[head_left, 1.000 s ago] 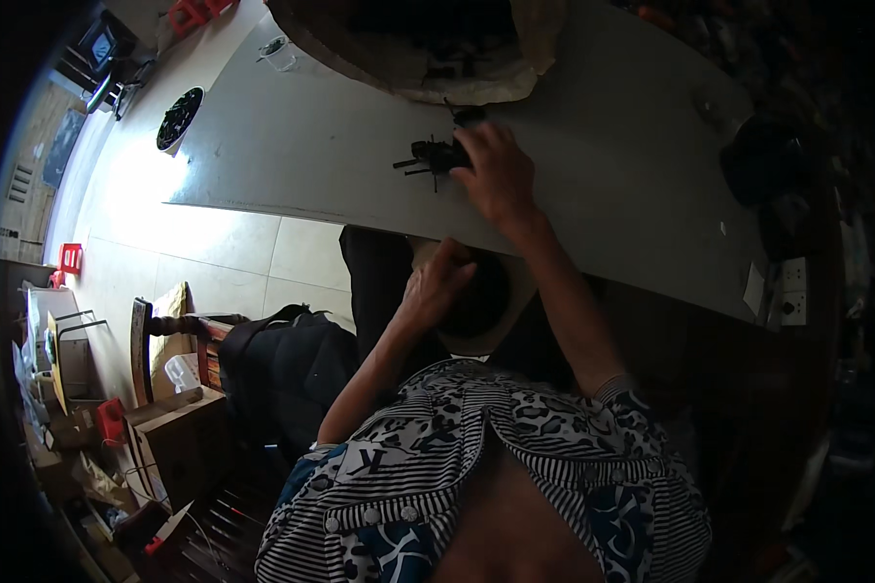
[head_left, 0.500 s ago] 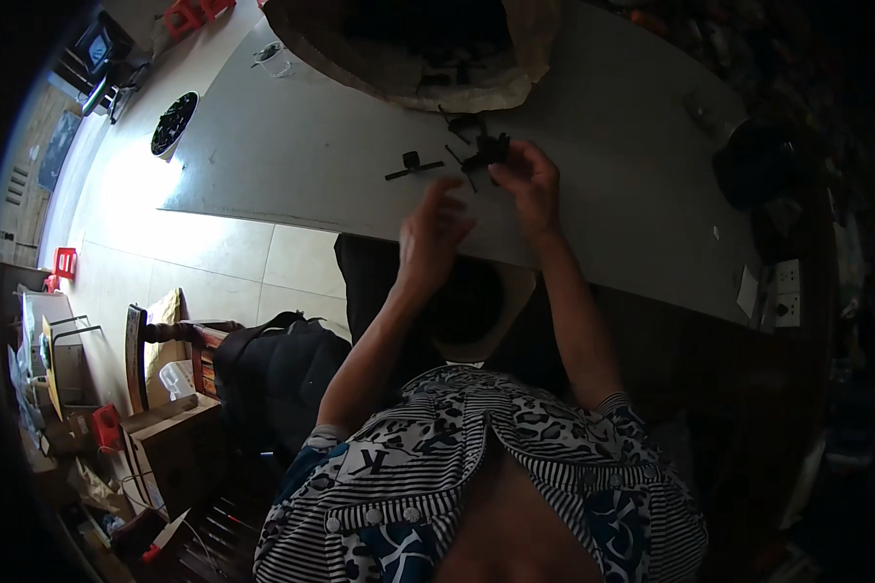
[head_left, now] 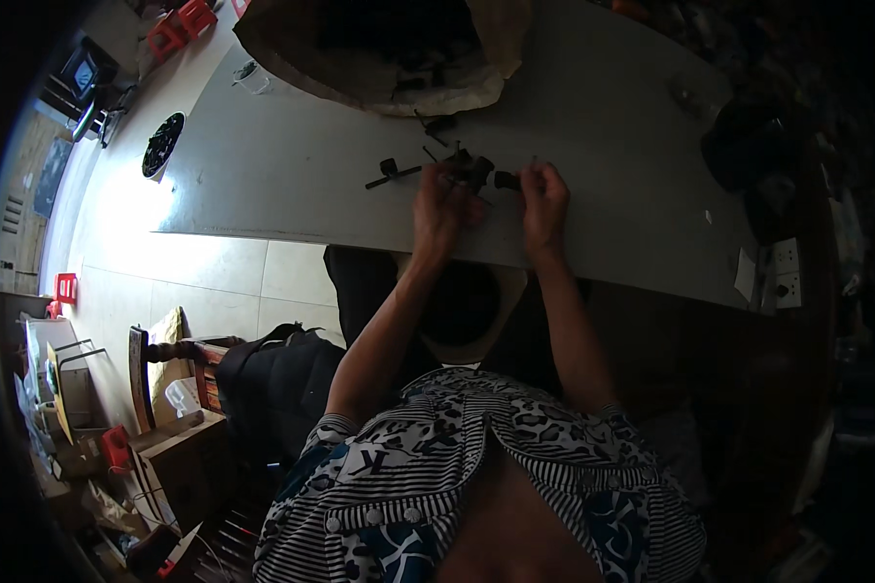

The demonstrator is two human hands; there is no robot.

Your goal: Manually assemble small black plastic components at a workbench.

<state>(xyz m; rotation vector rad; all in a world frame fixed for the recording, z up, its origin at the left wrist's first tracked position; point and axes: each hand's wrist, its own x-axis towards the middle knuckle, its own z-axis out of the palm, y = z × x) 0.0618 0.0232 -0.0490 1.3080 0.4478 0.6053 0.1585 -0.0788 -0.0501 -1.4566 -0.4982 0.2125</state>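
Dark parts, too dim to name, lie on the grey table [head_left: 311,185]. My left hand [head_left: 441,216] is closed around a black part with thin rods [head_left: 479,172], just above the tabletop. Beside it, my right hand [head_left: 545,209] pinches a small dark cylindrical piece [head_left: 507,181]; its end points toward the part in my left hand, with a small gap between. Left of my hands rests a black rod with a small block on it [head_left: 389,168]. Another dark part [head_left: 441,124] lies beyond my left hand, near the sack.
A large open sack [head_left: 389,102] with dark contents stands at the table's far side. To its left is a clear cup [head_left: 253,80]. A round container of black pieces [head_left: 163,146] sits beyond the table's left edge. A dark vessel [head_left: 744,155] is at the right, near wall sockets [head_left: 786,272].
My left hand has moved up and right onto the black part. My right hand has shifted away from it and now pinches a small dark piece. The whole view has shifted slightly.
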